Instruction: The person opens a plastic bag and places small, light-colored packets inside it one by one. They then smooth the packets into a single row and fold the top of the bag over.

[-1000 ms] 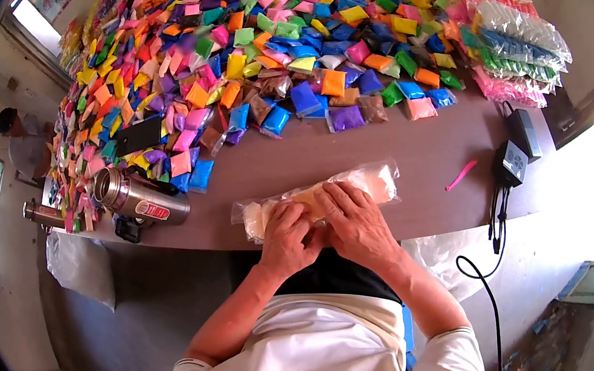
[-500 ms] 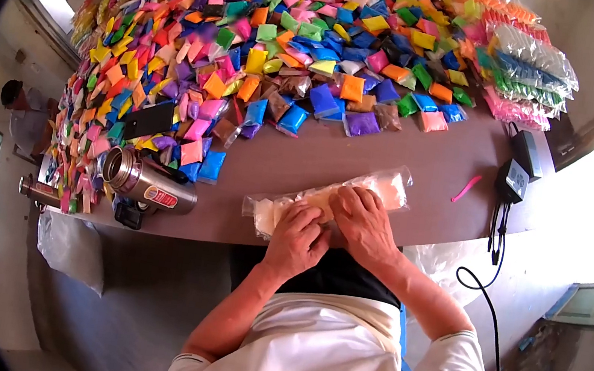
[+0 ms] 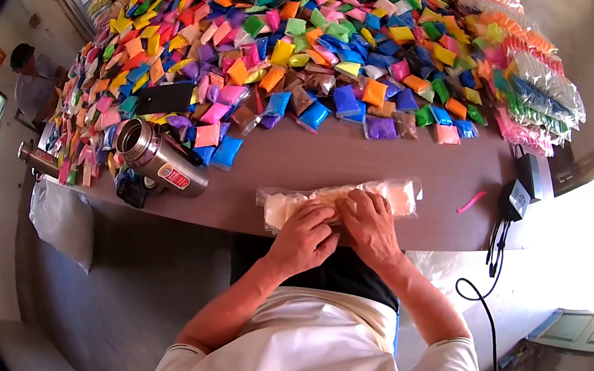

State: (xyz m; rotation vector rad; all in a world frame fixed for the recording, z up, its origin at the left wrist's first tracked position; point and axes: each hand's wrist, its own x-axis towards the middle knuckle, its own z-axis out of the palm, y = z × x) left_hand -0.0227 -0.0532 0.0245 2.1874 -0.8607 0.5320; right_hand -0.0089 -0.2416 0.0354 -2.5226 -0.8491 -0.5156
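A long clear plastic bag (image 3: 403, 197) with pale peach, soft-looking contents lies on the table near its front edge, slightly slanted with its right end farther away. My left hand (image 3: 305, 236) rests on the left half of it, fingers curled and pressed against the plastic. Close beside it, my right hand (image 3: 369, 226) grips the middle of the bag with bent fingers. The two hands nearly meet, and they cover the bag's centre. Whatever the fingertips pinch underneath is hidden.
A big heap of colourful small packets (image 3: 375, 92) covers the far side of the brown table (image 3: 278, 156). At left are an open steel flask (image 3: 164, 159) and a black phone (image 3: 165, 99). Stacked packet strips (image 3: 542, 87), a pink strip (image 3: 471, 202) and a black adapter (image 3: 514, 199) lie right.
The view has shifted slightly, so the table and its items appear displaced. Both hands stay on the bag, with only slight finger movement.
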